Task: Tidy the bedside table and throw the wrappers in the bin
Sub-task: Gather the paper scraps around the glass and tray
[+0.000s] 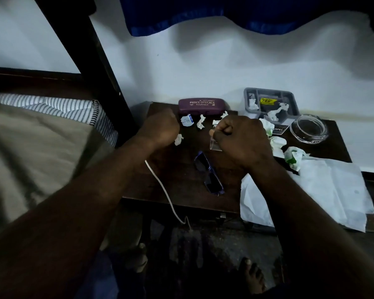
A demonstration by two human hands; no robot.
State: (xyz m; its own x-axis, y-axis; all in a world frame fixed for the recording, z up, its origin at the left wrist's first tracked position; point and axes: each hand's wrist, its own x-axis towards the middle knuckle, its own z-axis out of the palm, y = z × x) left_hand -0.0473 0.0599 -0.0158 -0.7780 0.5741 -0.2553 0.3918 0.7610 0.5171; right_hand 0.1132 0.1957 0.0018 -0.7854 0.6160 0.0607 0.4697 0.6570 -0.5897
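Note:
The dark wooden bedside table (pixel 181 197) is strewn with crumpled white wrappers (pixel 201 122), and a blue and white one (pixel 186 120) lies among them. My left hand (pixel 160 128) is curled over the table's back left. A white scrap (pixel 178 139) pokes out at its lower edge and looks gripped. My right hand (pixel 240 139) pinches a clear plastic wrapper (pixel 215 146) just above the tabletop. More green and white wrappers (pixel 293 156) lie to the right of that hand.
A purple glasses case (pixel 200 105) sits at the back by the wall. Blue sunglasses (pixel 209 174) lie in the middle. A grey tray (pixel 289 100), a glass ashtray (pixel 309 128) and a white bag (pixel 324 190) fill the right side. A white cable (pixel 165 192) hangs off the front; the bed (pixel 30 158) is left.

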